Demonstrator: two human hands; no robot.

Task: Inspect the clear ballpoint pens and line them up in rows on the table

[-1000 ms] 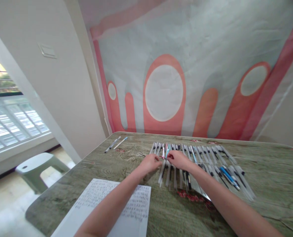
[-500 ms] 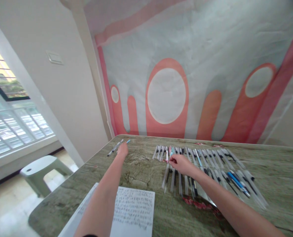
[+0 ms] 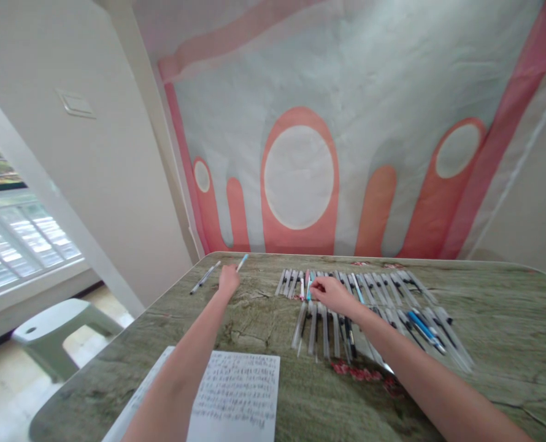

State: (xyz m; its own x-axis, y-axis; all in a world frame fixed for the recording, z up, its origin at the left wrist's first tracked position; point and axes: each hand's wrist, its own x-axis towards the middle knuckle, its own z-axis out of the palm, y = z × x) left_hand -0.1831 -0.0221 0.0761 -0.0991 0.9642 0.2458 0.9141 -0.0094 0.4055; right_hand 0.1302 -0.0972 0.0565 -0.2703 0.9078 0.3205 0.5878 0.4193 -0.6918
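Left grip point(image 3: 229, 280) looks closed on a thin white, blue-ended pen point(image 3: 242, 263) at the left of the green-brown surface point(image 3: 254, 316). Right grip point(image 3: 332, 292) is curled near thin clear plastic pens point(image 3: 298, 326); I can't tell what it holds. Picking up seems the step; lifting needs a tight pinch.

pen point(image 3: 242, 263) partly hidden by left hand point(image 3: 229, 280), handwriting point(image 3: 238, 387) blurred
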